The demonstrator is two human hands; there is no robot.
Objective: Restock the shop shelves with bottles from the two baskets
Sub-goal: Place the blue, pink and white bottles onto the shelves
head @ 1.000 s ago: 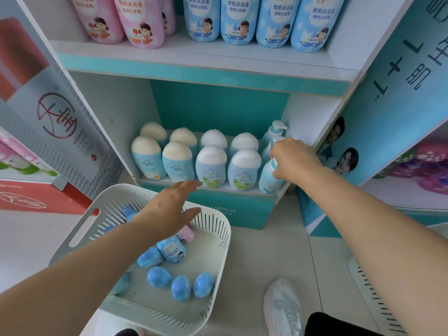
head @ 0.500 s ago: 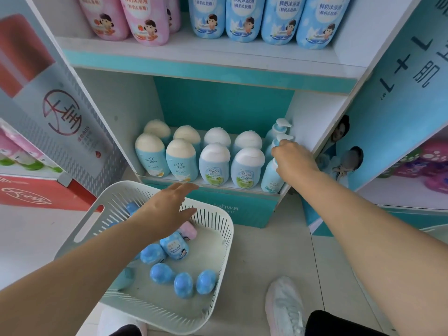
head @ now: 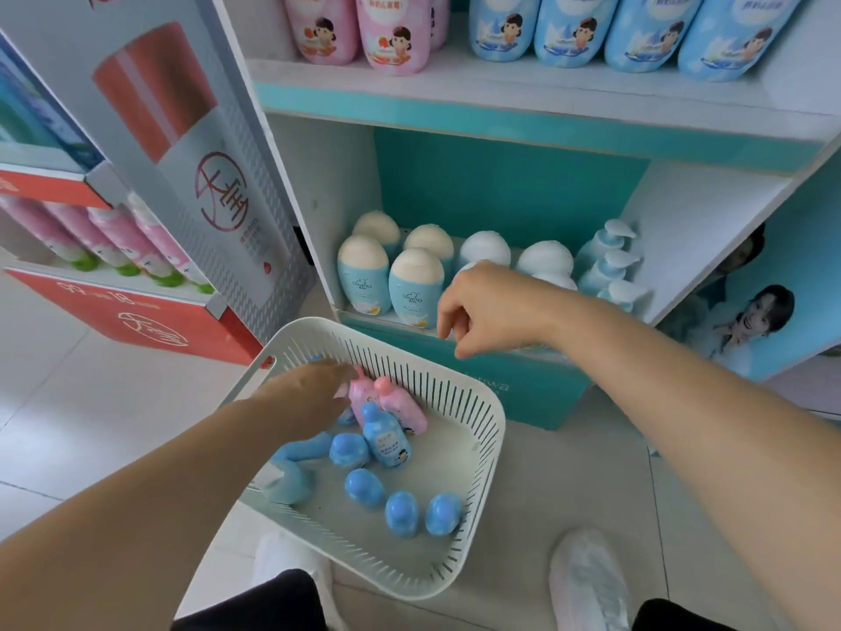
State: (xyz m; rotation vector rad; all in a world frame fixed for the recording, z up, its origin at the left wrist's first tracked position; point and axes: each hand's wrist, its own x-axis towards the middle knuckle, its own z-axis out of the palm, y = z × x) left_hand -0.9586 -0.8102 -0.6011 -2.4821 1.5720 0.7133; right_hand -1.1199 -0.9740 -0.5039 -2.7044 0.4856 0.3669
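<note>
Clerk: Entry one, hands; recorded what of the left?

Checker: Found left hand (head: 314, 393) stretched down into the white basket (head: 400, 580), back turned up, fingertips laid against the cap end of a pink bottle (head: 362, 396); could not tell through the blur whether pinched or merely touched.

Clerk: And of the right?

Checker: Logged right hand (head: 487, 307) poised above the basket's far rim, just before the lower shelf (head: 682, 230); wrist bent, fingers loosely curled downward; held nothing.

Clerk: Entry two, stock in the basket?

Checker: Counted a second pink bottle (head: 400, 405) touching the first; a labelled blue bottle (head: 387, 437) lying just before them; four plain blue bottles (head: 402, 512) set apart on the basket floor; blurred blue shapes (head: 291, 480) beside the left forearm, number not made out.

Clerk: Entry three, hidden or cut off?

Checker: Lost part of the front row of egg-shaped bottles (head: 416, 286) behind the right hand and arm; saw three pump bottles (head: 610, 271) at the shelf's right end, the nearest half covered by the arm; noted tall pink bottles (head: 391, 34) and tall blue bottles (head: 569, 29) on the upper shelf (head: 546, 88), tops cropped by the frame.

Clerk: Entry four, writing?

Checker: Read only "wa" on the teal plinth (head: 537, 393), the rest blurred; found a small logo on the egg-shaped bottles, too small to read; noted a red circled brush mark (head: 223, 189) on the left panel; saw bracketed Chinese characters and a cartoon child on the tall bottles, characters cropped and not made out.
</note>
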